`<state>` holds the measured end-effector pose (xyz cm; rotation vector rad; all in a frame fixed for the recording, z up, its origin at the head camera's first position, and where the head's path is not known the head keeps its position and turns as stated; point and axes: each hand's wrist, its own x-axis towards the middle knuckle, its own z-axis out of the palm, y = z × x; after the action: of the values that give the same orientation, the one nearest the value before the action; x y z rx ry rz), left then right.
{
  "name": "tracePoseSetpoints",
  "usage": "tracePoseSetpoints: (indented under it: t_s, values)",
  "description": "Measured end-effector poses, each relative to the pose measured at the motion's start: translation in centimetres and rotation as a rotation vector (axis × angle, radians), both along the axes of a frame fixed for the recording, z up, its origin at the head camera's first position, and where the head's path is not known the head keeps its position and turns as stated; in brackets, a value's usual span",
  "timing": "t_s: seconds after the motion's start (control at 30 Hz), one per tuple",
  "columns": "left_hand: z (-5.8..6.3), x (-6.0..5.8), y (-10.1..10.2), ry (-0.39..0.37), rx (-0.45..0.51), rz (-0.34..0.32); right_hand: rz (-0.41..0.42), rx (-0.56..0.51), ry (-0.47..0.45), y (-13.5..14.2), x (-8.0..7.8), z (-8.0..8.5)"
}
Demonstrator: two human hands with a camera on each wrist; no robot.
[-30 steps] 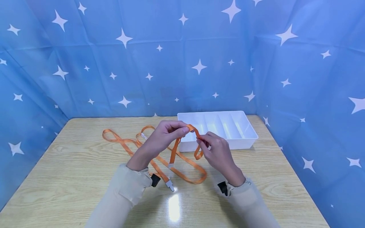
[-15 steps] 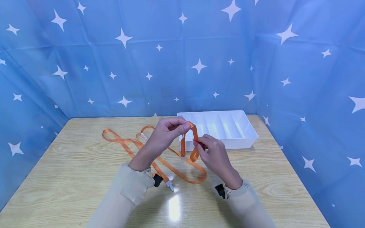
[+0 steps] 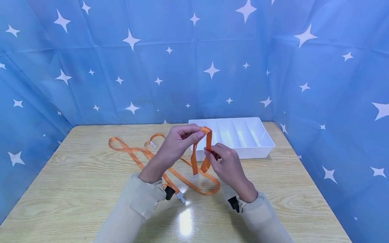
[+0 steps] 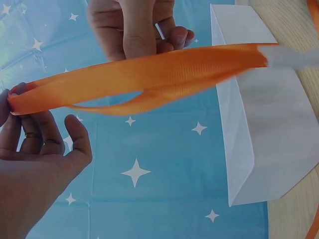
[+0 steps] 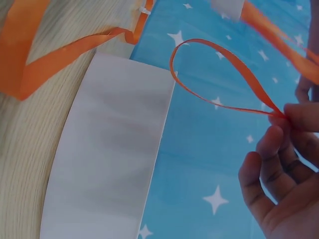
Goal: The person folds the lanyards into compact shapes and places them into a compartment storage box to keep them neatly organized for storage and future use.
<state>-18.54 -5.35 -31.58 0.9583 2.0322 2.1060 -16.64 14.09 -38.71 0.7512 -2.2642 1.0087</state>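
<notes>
Above the table my left hand [image 3: 182, 143] pinches the top fold of an orange lanyard [image 3: 209, 140] between thumb and fingers. Lower and to the right, my right hand [image 3: 228, 162] pinches the same strap. From the left hand one length hangs down to a pale end fitting [image 4: 286, 57], blurred in the left wrist view. In the right wrist view, a loop of the held strap [image 5: 249, 82] stands out from the right fingertips. More orange lanyard strap [image 3: 189, 184] lies loosely looped on the table beneath, with a grey clip [image 3: 181, 197] and a white buckle [image 3: 153, 145].
Behind the hands stands a white tray [image 3: 255, 153] with several slanted compartments, at the back right of the wooden table [image 3: 76, 189]. A blue curtain [image 3: 170, 87] with white stars hangs along the back and sides.
My left hand has risen slightly, and the right hand has shifted a little left. The strap's hanging end and its lower loop have swung closer together.
</notes>
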Motion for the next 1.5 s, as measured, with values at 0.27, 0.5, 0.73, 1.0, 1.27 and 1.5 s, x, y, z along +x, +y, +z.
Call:
tracePoseSetpoints:
  t_s: [0.27, 0.5, 0.73, 1.0, 1.27, 1.5]
  values:
    - [0.01, 0.03, 0.23, 0.006, 0.038, -0.029, 0.073, -0.058, -0.039, -0.25, 0.12, 0.05]
    - [0.00, 0.07, 0.21, 0.007, 0.047, -0.025, 0.129, -0.105, -0.097, -0.38, 0.16, 0.00]
    - [0.12, 0.09, 0.34, 0.001, 0.035, 0.000, 0.173, -0.149, -0.146, -0.60, 0.19, -0.03]
    - [0.30, 0.14, 0.65, -0.020, 0.032, 0.024, 0.175, -0.169, -0.209, -0.76, 0.33, 0.18]
    - [0.39, -0.04, 0.62, -0.023, 0.065, 0.022, 0.284, -0.235, -0.300, -0.45, 0.57, 0.16]
    - [0.36, -0.07, 0.66, -0.029, 0.072, 0.024, 0.257, -0.216, -0.239, -0.88, 0.76, 0.65]
